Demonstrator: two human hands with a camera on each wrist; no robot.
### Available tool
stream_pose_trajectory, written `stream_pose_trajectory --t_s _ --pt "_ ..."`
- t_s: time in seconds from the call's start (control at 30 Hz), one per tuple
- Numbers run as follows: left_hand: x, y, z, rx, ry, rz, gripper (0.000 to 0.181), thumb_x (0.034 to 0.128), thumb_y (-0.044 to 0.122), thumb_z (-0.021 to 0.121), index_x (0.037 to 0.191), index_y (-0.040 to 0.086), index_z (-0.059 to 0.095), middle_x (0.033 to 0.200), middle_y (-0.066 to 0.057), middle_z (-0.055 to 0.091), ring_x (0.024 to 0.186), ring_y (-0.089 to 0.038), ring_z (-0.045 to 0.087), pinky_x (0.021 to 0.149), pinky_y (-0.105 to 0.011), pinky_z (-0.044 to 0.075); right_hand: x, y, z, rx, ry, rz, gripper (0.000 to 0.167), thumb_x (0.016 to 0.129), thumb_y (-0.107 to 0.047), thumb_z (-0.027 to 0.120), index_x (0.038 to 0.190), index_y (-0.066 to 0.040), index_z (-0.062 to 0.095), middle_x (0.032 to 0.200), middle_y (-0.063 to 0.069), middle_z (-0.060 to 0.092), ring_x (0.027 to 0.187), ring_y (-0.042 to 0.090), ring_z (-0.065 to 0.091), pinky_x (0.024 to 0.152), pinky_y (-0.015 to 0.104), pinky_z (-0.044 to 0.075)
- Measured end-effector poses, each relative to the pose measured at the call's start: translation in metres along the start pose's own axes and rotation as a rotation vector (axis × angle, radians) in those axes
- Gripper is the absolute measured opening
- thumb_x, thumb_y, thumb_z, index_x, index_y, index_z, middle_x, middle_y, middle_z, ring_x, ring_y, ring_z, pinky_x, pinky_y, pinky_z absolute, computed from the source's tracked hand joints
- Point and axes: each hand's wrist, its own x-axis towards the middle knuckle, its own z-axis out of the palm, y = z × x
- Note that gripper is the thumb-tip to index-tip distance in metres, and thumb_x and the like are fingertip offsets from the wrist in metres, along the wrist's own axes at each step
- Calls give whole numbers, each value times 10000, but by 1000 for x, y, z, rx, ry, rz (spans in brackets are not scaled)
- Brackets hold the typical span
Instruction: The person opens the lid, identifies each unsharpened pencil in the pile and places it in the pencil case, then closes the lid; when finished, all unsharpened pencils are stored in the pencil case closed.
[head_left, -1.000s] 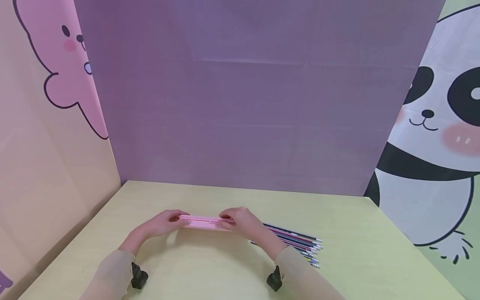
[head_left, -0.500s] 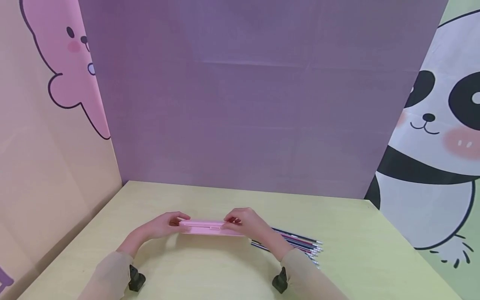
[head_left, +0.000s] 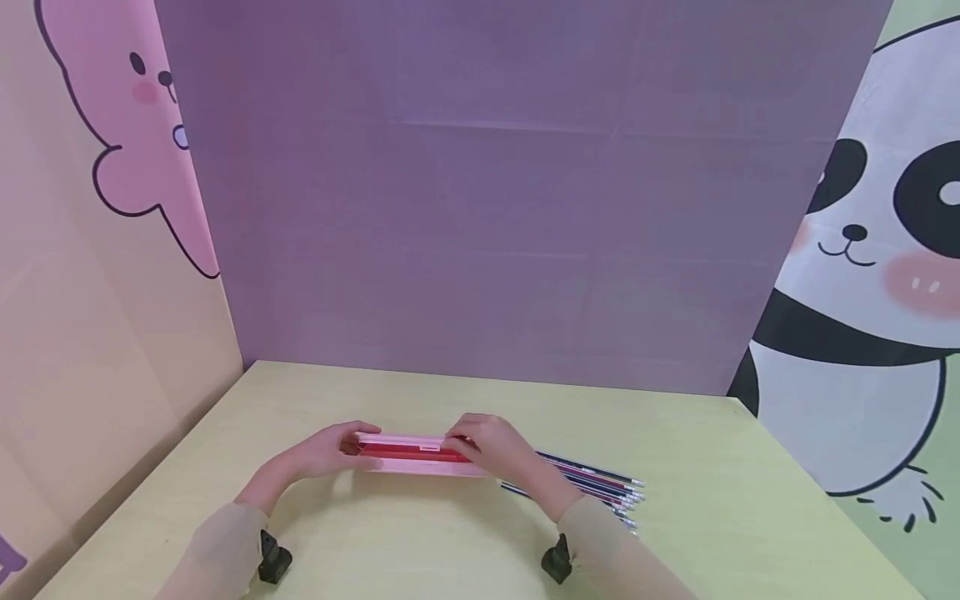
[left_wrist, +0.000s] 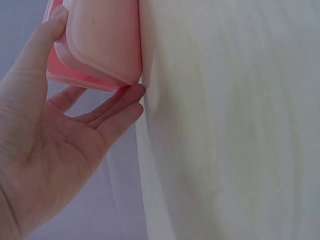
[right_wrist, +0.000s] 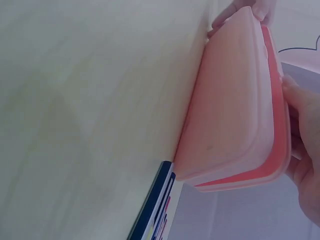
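Note:
A pink plastic pencil case [head_left: 427, 468] lies lengthwise on the table with its lid [head_left: 408, 439] partly raised, showing a red gap along the near side. My left hand [head_left: 326, 450] grips the left end; in the left wrist view the thumb lies on the case's upper edge and fingertips touch its end near the tabletop. Toward the right end, my right hand [head_left: 487, 446] holds the lid's edge, thumb on the near side. Its fingers behind the lid are partly hidden in the right wrist view. What the case contains cannot be seen.
Several dark striped pencils [head_left: 592, 479] with white ends lie in a loose bundle to the right of the case, partly under my right forearm. A purple backdrop [head_left: 487, 208] stands behind the table [head_left: 420, 542].
The lid has gone from closed to partly raised, and a red gap now shows. The case has shifted slightly toward me. My right hand moved a little to the right; the left stayed at its end.

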Motion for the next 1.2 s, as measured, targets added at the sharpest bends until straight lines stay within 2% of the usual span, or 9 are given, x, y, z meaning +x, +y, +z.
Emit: stream_pose_trajectory --t_s 0.1,0.23,0.47,0.63,0.8,0.9,1.03,1.2 --pt "-1 2 1 3 4 -11 596 798 409 719 1296 142 530 1154 -42 593 1041 -205 540 926 -449 464 1 -1 0 -43 -21 22 188 887 -250 646 1012 -136 729 945 -18 706 866 105 659 829 211 533" --pt "-4 5 1 -12 -1 -8 632 795 393 725 1326 137 498 1197 -62 582 1087 -237 543 949 -462 465 2 0 0 -19 -1 48 175 880 -230 655 1006 -132 727 932 -13 703 851 109 658 816 209 537" --pt "-8 3 3 -48 -40 30 770 786 344 747 1384 37 370 1227 -140 561 1121 -301 548 974 -467 458 3 6 3 192 108 123 120 856 -183 684 951 -120 723 870 -13 685 780 95 629 733 156 535" --pt "-7 1 4 -24 -40 29 771 783 330 752 1375 24 365 1214 -120 555 1121 -283 536 982 -455 454 4 13 4 228 166 65 169 827 -164 711 966 -69 705 886 21 676 809 119 635 747 184 546" --pt "-6 4 4 -16 -41 22 777 776 307 762 1380 25 364 1214 -107 552 1120 -266 524 987 -450 450 4 20 1 231 160 -19 270 781 -156 752 1013 -37 684 912 68 681 845 137 639 770 205 548" --pt "-6 5 3 -21 -43 27 765 775 286 765 1362 0 366 1213 -133 555 1118 -286 529 985 -458 449 3 22 -4 205 183 -70 244 778 -121 758 997 -45 683 900 54 673 848 136 645 758 188 547" --pt "-6 4 2 -23 -48 40 817 781 281 760 1399 -18 316 1224 -159 558 1123 -302 537 985 -465 447 2 26 -6 126 275 -99 171 762 -67 765 918 -74 695 877 17 639 842 124 633 754 179 544" --pt "-6 1 3 -15 -52 46 886 788 272 753 1437 -54 245 1231 -175 560 1132 -319 539 986 -470 444 -2 32 -6 2 370 -36 120 726 -74 797 827 -105 739 803 -10 539 781 105 523 688 156 505"
